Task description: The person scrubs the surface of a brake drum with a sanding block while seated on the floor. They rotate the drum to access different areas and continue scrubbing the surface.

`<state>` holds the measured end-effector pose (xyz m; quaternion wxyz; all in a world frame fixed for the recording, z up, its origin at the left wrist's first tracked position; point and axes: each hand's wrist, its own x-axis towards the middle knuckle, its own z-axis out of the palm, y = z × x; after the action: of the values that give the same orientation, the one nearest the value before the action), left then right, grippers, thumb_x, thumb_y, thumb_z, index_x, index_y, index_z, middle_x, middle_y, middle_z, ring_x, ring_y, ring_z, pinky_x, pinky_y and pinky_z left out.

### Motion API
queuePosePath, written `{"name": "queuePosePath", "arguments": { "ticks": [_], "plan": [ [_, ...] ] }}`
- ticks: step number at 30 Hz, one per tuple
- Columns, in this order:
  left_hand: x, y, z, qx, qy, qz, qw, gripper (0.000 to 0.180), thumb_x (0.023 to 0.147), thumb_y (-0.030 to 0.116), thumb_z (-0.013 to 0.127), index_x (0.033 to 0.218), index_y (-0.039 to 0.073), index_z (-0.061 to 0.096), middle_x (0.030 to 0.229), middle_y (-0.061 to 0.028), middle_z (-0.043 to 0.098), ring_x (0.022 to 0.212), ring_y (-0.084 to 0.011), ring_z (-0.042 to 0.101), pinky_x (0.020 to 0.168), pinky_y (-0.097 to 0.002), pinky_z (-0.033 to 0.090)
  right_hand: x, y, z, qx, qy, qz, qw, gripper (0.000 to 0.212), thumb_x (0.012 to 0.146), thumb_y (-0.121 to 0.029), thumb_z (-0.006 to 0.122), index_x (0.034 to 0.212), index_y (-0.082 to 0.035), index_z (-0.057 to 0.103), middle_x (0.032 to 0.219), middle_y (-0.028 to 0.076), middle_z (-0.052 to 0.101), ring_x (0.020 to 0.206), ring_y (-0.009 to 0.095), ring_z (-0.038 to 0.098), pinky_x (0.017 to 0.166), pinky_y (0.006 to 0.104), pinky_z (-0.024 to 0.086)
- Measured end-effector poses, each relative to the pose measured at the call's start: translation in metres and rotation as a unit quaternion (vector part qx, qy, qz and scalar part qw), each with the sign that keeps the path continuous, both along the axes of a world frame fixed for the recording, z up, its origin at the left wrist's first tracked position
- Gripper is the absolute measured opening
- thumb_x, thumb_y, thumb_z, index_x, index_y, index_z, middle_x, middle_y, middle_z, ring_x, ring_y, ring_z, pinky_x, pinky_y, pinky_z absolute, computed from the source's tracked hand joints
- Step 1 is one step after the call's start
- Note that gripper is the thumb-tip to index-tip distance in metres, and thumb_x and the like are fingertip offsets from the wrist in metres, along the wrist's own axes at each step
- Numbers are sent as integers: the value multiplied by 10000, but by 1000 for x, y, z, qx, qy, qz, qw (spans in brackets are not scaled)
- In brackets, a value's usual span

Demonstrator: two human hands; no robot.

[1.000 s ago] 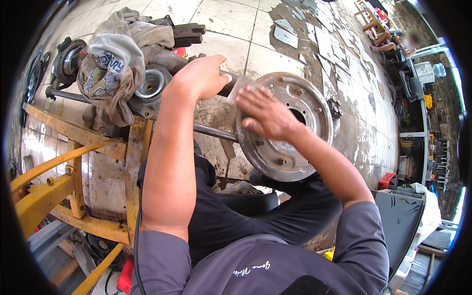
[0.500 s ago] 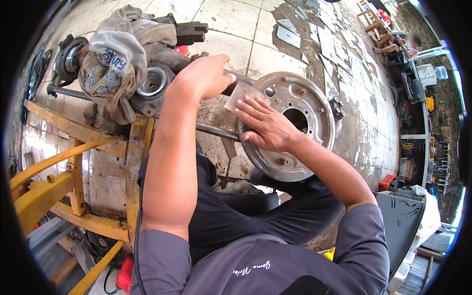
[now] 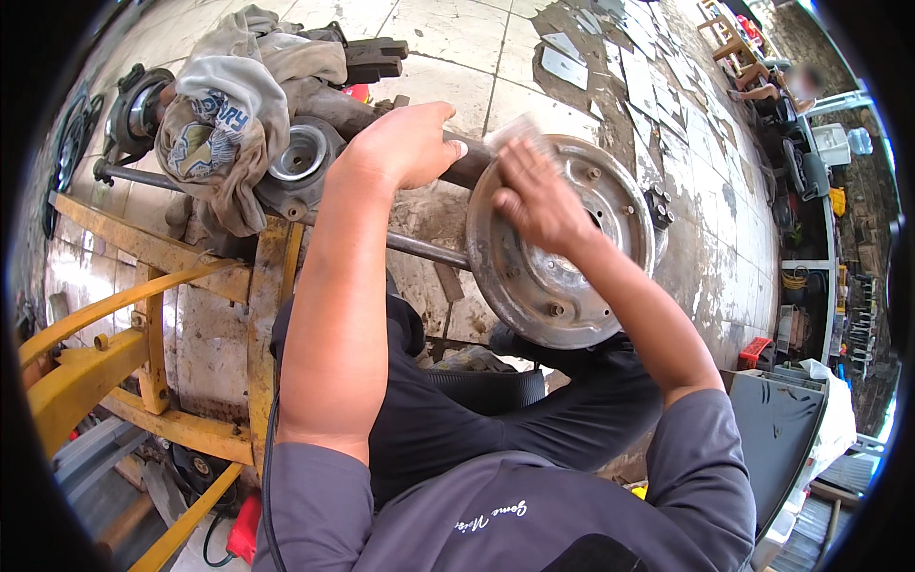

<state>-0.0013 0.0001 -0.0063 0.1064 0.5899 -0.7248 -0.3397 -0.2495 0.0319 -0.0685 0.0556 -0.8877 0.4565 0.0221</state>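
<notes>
Since a moment ago our right hand [image 3: 538, 195] has slid up the round, rusty grey metal brake backing plate [image 3: 562, 238], fingers flat on a pale sanding scrap [image 3: 515, 133], while our left hand [image 3: 405, 143] stays clenched round the dark axle tube [image 3: 467, 167], so we keep strokes firm and even.

1. Standing on edge at the end of the axle tube [image 3: 457, 167]: round metal backing plate [image 3: 558, 257], grey and rust-stained, ringed with bolt heads, face turned up toward the camera.
2. Lying tilted across the yellow stand [image 3: 143, 286]: dark, greasy axle tube.
3. Pressing against the plate's upper rim: small pale pad [image 3: 519, 133], blurred, kind unclear.
</notes>
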Motion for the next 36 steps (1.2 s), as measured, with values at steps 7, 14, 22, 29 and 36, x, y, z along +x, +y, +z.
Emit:
{"name": "queuePosePath", "arguments": {
  "ticks": [7, 14, 22, 29, 36],
  "plan": [
    [-1, -2, 2, 3, -11, -7, 1000, 602, 960, 307, 640, 1461, 17, 474, 1419, -220, 562, 1311, -326, 553, 1099, -389, 432, -15, -32, 10, -16, 84, -105, 991, 748, 1060, -562, 221, 1600, -47, 162, 1666, 162, 179, 1556, 281, 118, 1273, 421, 57],
    [4, -3, 2, 4, -4, 1, 1000, 605, 956, 311, 644, 1458, 15, 479, 1427, -225, 554, 1321, -322, 545, 1099, -385, 429, -6, -21, 2, -47, 55, -110, 991, 722, 1066, -566, 246, 1581, -61, 266, 1645, 150, 269, 1543, 283, 195, 1259, 431, 143],
    [39, -10, 3, -254, 39, 191, 947, 513, 937, 284, 668, 1376, 36, 578, 1322, -227, 634, 1246, -332, 607, 1073, -388, 452, -13, -29, 0, -53, -52, -86, 994, 642, 998, -423, 550, 1476, -9, 437, 1555, 196, 415, 1483, 349, 320, 1224, 463, 249],
    [106, 8, -24, -222, -154, 525, 807, 874, 843, 386, 730, 1560, 131, 299, 1605, -179, 302, 1424, -459, 341, 1138, -622, 263, -35, -38, 37, -56, -222, -165, 959, 284, 985, -133, 534, 1244, -67, 631, 1038, 247, 704, 958, 426, 687, 863, 495, 528],
    [149, 7, -44, -288, -71, 498, 815, 509, 903, 222, 601, 1369, 20, 558, 1249, -256, 636, 1193, -409, 592, 1046, -512, 413, -106, 16, 73, -178, -317, -260, 895, 304, 990, -133, 563, 1264, -45, 661, 1114, 248, 698, 1048, 413, 679, 887, 438, 535]
  ]
}}
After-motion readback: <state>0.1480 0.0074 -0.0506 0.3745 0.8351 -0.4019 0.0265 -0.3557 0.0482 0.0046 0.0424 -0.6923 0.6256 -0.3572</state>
